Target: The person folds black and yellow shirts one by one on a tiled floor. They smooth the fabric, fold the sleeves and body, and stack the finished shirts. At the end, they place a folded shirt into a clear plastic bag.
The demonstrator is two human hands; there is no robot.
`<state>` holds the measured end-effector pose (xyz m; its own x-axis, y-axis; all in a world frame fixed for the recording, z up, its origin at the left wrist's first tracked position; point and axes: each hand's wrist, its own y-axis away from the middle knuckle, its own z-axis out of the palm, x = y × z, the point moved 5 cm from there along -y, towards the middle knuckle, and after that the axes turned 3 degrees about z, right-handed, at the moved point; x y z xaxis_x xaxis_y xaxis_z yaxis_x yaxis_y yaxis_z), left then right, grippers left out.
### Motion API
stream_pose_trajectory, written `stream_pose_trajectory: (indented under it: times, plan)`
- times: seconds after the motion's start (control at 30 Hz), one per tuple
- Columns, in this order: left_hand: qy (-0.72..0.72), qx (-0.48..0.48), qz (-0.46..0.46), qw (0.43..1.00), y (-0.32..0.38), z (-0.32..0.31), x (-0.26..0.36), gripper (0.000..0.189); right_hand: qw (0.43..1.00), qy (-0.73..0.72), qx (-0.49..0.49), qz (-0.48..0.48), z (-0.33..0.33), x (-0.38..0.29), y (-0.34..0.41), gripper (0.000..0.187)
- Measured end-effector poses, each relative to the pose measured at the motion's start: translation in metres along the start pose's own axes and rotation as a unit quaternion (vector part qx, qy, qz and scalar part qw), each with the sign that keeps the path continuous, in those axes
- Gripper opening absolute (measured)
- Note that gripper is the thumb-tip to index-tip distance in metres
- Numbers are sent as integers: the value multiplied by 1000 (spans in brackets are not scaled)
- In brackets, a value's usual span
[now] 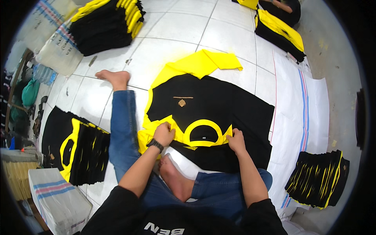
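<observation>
Spread before me over the floor and my folded leg is a black and yellow shirt (205,97), its yellow round collar (202,123) towards me. A small gold emblem and a thin line sit on the black chest. My left hand (164,134), with a dark watch on its wrist, pinches the yellow shoulder cloth left of the collar. On the other side, my right hand (236,140) pinches the yellow shoulder edge. One yellow sleeve (220,60) stretches out at the far end. The shirt's black right part lies partly over a white woven sheet.
Stacks of folded black and yellow shirts stand at the left (91,152), far left (102,32), right (317,179) and far right (279,38). The white woven sheet (289,117) runs along the right. Wrapped bales (57,199) flank the left. Another person (283,11) sits at the far right.
</observation>
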<state>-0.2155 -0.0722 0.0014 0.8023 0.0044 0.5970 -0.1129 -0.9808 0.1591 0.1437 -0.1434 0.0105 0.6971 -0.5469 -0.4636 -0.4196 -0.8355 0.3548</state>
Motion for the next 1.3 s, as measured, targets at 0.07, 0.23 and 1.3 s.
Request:
stream_pose_trajectory:
  times: [0.07, 0.23, 1.3]
  plan:
    - [30, 28, 1, 999, -5, -5, -11, 41, 991, -119, -50, 33, 4, -11, -2, 28]
    - [-33, -35, -18, 999, -18, -2, 7, 48, 963, -267, 22, 33, 18, 11, 1, 15]
    - [-64, -9, -104, 992, 20, -3, 18, 37, 990, -137, 10, 38, 1, 4, -9, 19]
